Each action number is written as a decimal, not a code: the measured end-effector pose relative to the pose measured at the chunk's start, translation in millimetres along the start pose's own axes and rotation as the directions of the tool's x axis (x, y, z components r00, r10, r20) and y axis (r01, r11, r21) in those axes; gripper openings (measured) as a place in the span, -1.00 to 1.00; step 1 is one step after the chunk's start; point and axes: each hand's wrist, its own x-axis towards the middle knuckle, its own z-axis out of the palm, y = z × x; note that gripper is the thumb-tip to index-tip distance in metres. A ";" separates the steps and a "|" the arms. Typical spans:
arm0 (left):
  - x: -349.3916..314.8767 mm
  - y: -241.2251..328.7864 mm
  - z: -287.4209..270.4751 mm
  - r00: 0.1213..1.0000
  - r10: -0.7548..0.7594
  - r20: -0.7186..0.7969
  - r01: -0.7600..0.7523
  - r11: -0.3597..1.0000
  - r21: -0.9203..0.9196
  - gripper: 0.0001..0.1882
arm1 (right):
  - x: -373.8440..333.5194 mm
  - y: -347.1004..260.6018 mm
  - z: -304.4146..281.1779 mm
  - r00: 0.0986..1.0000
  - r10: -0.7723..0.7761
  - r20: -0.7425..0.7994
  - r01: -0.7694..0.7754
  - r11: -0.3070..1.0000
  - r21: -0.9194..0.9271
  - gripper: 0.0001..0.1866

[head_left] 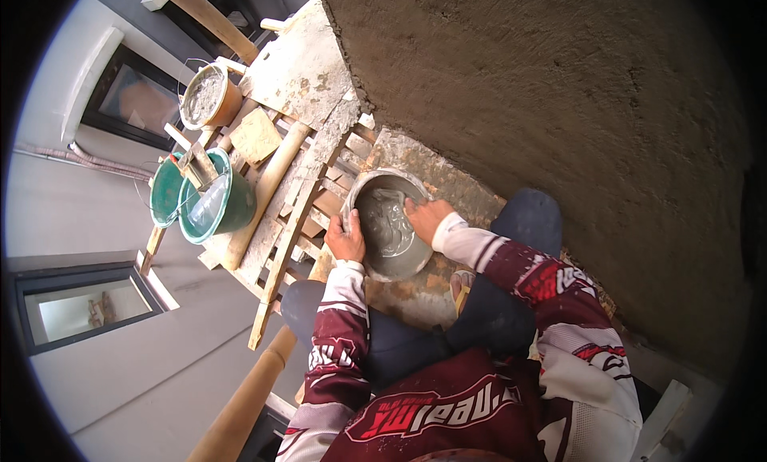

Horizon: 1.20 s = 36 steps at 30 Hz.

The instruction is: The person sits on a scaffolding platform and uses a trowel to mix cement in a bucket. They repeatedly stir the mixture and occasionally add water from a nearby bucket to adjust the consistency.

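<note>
Two sleeves [343, 322] in maroon and white run up my feed from the lower edge, which cuts off the shirt [447, 414]. Red and white lettering crosses its chest and shows on the sleeves, where folds break it up for me. Ahead, between the dark knees [527, 218], the basin [403, 264] sits on the floor [399, 306], with wet grey paste [390, 222] inside. The left hand [344, 240] is half closed on its left rim, thumb on top, fingers mostly hidden. The right hand [427, 219] comes over the right rim, fingers curled toward the inside; I can't tell whether they grip anything. A foot [461, 285] shows only partly beside the right leg. Past the planks [292, 242], I see two green buckets [241, 206], a flat tool [197, 168] at their rims, then an orange bucket [229, 104] of grey mix. My lens's black border crops the plastered wall [543, 71].
</note>
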 end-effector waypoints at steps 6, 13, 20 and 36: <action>-0.5 0.7 -4.9 0.998 0.065 0.023 -0.067 0.996 0.057 -0.66 | -0.7 0.2 32.2 0.975 0.036 0.221 -0.137 0.878 0.458 -0.53; -3.5 -9.0 -4.0 0.997 0.073 -0.023 -0.074 0.996 -0.049 -0.61 | 5.6 10.6 58.4 0.953 -0.258 0.160 0.050 0.654 0.755 -0.47; -2.9 -11.2 -1.1 0.997 0.076 -0.018 -0.077 0.997 -0.020 -0.62 | 5.8 14.3 17.4 0.902 -0.379 0.206 0.338 0.918 0.208 -0.52; -7.6 0.6 4.6 0.999 0.010 0.032 -0.006 0.995 -0.102 -0.74 | -1.1 -8.4 -36.3 0.988 -0.150 0.040 0.155 0.971 -0.182 -0.49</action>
